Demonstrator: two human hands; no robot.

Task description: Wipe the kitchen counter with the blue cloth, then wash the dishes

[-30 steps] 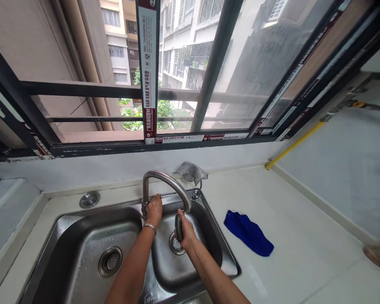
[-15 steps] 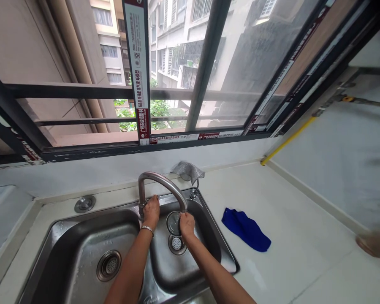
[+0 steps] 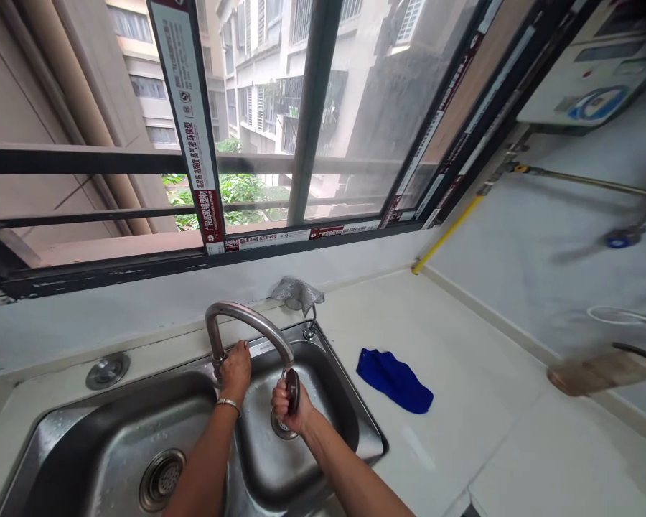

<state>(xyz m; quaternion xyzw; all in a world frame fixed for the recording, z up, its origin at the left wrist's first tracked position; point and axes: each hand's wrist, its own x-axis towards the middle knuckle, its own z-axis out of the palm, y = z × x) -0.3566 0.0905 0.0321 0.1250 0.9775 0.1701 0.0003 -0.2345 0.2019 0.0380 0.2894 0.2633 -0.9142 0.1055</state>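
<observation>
Double-bowl stainless-steel sink: the left bowl contains a round drain strainer and water droplets; the right bowl's drain is partly hidden by the right hand. That hand is closed around a dark brown, rounded object, held over the right bowl just below the curved metal faucet's spout. The object stands near-upright, long axis roughly vertical, broad face turned rightward. Left hand: fingers curled at the faucet's base; its hold cannot be determined.

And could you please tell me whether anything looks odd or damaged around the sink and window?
Mildly: printed strips line the window frame like leftover packaging, and crumpled silvery material sits behind the sink.
</observation>
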